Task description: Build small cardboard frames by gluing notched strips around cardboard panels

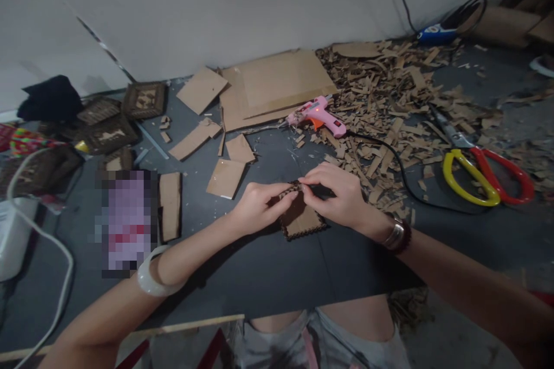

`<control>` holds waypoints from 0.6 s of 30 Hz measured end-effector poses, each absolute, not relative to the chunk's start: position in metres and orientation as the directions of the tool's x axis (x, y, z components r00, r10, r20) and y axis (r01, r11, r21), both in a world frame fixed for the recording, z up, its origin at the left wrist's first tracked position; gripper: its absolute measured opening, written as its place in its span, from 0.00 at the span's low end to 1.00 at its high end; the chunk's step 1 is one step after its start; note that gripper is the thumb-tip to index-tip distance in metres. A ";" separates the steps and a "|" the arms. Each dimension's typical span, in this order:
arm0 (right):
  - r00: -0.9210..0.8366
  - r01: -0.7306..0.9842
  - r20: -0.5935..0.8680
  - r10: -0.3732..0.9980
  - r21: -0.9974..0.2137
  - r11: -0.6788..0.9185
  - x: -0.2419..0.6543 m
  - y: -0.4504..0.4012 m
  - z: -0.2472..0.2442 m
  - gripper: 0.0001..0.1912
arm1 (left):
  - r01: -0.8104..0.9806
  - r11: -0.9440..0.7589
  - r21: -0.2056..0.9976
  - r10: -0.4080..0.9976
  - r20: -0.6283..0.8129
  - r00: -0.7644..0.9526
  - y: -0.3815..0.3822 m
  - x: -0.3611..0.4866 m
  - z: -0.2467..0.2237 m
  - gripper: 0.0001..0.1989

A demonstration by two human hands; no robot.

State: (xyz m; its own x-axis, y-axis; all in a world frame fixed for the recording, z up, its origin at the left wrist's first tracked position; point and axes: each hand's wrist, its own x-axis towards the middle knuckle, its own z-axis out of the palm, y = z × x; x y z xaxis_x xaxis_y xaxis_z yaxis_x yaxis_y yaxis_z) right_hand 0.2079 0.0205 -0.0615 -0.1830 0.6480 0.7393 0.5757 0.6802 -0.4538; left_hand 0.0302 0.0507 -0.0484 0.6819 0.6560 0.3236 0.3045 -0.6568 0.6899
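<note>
Our fingertips (302, 181) clamp together on the upper edge of a small brown notched cardboard panel (300, 222), our left hand (259, 207) and right hand (333, 196) meeting there, seemingly to steady it. It hangs over the dark tabletop (277, 282), nearer the front edge, with a pink glue gun (315, 116) just beyond, within reach.

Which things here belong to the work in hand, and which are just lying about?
In hand: left hand, right hand, notched cardboard piece they pinch.
Lying about: pink hot glue gun, yellow-and-red scissors, cardboard offcuts, cardboard frames.
</note>
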 end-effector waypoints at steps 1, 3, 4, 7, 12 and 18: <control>-0.164 0.580 0.733 0.660 -0.469 0.666 0.208 0.020 -0.061 0.06 | 0.307 -0.658 0.687 0.656 0.324 0.682 0.050 0.030 -0.048 0.11; -0.119 0.599 0.710 0.694 -0.506 0.621 0.208 0.019 -0.060 0.07 | 0.308 -0.662 0.683 0.654 0.327 0.682 0.049 0.031 -0.048 0.11; -0.091 0.612 0.697 0.711 -0.525 0.592 0.209 0.020 -0.060 0.08 | 0.307 -0.665 0.681 0.652 0.329 0.684 0.048 0.032 -0.047 0.11; -0.016 0.656 0.678 0.735 -0.547 0.520 0.212 0.021 -0.057 0.07 | 0.307 -0.659 0.687 0.663 0.338 0.668 0.047 0.033 -0.047 0.11; -0.176 0.681 0.711 0.680 -0.411 0.606 0.213 0.021 -0.056 0.09 | 0.333 -0.601 0.727 0.733 0.336 0.591 0.049 0.033 -0.048 0.11; -0.286 0.702 0.668 0.687 -0.343 0.625 0.213 0.021 -0.061 0.07 | 0.311 -0.614 0.726 0.715 0.345 0.608 0.049 0.031 -0.050 0.10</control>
State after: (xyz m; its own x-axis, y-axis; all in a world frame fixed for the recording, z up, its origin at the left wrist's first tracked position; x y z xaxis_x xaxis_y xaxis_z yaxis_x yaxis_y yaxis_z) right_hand 0.2129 0.0209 -0.0605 -0.2862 0.6873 0.6676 0.7015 0.6249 -0.3426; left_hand 0.0313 0.0491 -0.0501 0.6077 0.7155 0.3447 0.3109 -0.6137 0.7257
